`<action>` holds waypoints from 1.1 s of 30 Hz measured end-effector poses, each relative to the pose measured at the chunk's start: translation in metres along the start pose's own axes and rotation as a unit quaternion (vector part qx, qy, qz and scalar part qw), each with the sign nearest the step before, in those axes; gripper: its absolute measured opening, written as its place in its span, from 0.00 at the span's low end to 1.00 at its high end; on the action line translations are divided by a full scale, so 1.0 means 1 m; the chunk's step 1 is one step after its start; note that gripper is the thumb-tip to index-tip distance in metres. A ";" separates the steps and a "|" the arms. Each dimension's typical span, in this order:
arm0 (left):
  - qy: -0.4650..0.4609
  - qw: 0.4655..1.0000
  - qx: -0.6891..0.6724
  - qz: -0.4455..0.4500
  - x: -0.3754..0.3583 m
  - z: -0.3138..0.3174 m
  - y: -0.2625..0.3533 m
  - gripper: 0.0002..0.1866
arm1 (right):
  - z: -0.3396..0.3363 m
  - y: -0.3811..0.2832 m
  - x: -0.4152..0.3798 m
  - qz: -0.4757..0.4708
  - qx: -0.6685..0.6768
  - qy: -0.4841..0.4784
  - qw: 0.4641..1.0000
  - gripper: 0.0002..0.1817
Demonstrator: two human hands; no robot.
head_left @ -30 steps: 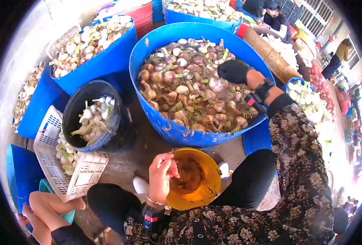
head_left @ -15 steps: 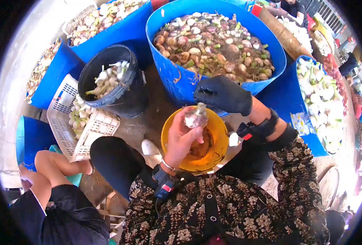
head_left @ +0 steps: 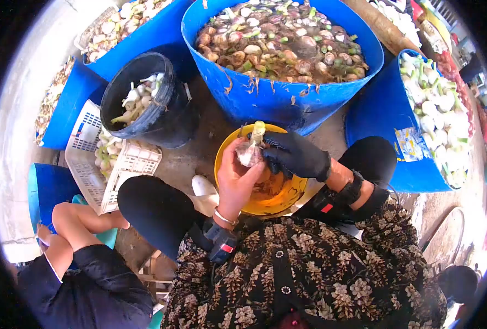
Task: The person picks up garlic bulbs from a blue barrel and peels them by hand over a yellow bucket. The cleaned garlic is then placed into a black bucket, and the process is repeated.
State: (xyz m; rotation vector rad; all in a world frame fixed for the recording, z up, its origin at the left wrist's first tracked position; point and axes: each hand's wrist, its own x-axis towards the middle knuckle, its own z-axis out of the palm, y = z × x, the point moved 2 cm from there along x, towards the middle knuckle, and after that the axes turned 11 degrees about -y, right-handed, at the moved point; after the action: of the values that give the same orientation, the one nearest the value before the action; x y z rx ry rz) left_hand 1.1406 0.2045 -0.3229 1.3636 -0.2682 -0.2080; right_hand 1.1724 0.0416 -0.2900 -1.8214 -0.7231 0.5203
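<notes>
A garlic bulb with a short pale green stem is held upright in my bare left hand, fingers and thumb around its sides. My right hand, in a black glove, is at the bulb's right side with its fingers bent against it; the fingertips are partly hidden, and whether they grip anything else cannot be seen. Beneath both hands is a yellow bowl with brownish scraps inside.
A large blue tub of garlic in murky water stands ahead. Left are a black bucket and a white crate with garlic; right, a blue tub of pale bulbs. Another person's bare legs are at lower left.
My gloved right hand has come down from above the bowl to the bulb's side. My left hand still holds the bulb. The view has shifted slightly.
</notes>
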 end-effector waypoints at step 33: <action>0.044 0.986 -0.079 -0.138 -0.012 0.007 -0.014 0.14 | 0.015 0.042 0.020 -0.063 0.064 -0.015 0.996 0.17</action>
State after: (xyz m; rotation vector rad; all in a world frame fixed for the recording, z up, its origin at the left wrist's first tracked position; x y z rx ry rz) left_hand 1.1267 0.1988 -0.3360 1.2462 0.0131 -0.3895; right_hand 1.1862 0.0546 -0.3353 -1.6416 -0.8019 0.5005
